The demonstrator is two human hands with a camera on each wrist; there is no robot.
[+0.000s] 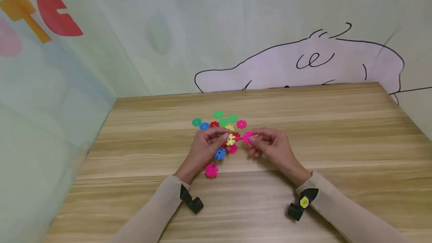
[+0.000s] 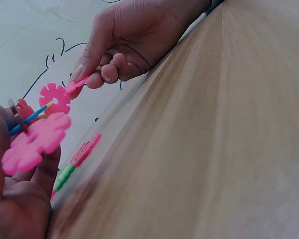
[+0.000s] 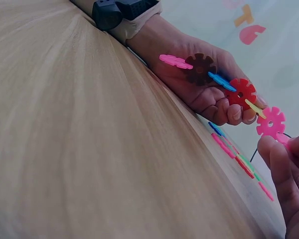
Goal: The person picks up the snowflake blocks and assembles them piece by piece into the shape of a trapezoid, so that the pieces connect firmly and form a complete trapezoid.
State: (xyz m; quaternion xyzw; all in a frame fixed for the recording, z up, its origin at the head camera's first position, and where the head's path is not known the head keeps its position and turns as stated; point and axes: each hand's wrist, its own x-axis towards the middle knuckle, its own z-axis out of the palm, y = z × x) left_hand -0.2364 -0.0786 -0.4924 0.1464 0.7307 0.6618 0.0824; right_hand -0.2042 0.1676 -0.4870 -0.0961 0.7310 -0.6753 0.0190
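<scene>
A chain of slotted plastic snowflake discs hangs between the two hands above the table. In the right wrist view it runs from a pink disc [image 3: 175, 61] through a brown disc [image 3: 200, 69], a blue disc [image 3: 222, 81], a red disc [image 3: 242, 92] and a yellow disc [image 3: 255, 108] to another pink disc [image 3: 270, 119]. My left hand [image 1: 202, 149] grips the chain around the red and yellow discs, thumb on top. Between thumb and fingers my right hand [image 1: 276, 147] pinches a pink end disc [image 1: 248, 137], whose edge meets the neighbouring pink disc.
Loose discs lie flat on the wood-grain table [image 1: 135, 153] just beyond the hands, among them a green disc [image 1: 218, 114], a teal disc [image 1: 197, 122] and a pink disc [image 1: 241, 124]. A printed backdrop [image 1: 168, 29] stands along the table's far and left edges.
</scene>
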